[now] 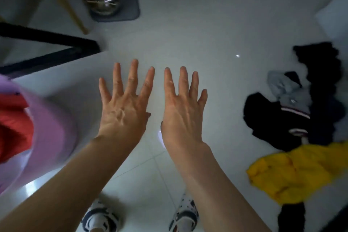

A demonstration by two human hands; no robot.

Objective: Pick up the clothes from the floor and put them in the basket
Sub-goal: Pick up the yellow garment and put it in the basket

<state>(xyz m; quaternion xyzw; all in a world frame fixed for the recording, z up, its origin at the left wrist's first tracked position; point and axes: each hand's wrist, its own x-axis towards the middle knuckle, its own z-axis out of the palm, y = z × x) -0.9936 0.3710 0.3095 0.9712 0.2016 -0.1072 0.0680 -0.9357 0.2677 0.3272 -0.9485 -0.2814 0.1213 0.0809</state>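
Stretching both arms out over the tiled floor [188, 34], the person holds the left hand [125, 103] and right hand [183, 107] side by side, palms down, fingers straight and spread, gripping nothing. A lilac basket [54, 128] at the left edge holds a red garment [13, 128]. Black clothes [273, 118], a grey piece [290, 88] and a yellow garment [297, 171] lie heaped on the floor at the right.

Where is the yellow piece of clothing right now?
In the head view, the yellow garment lies on the floor at the lower right, just below the black clothes and to the right of the open right hand.
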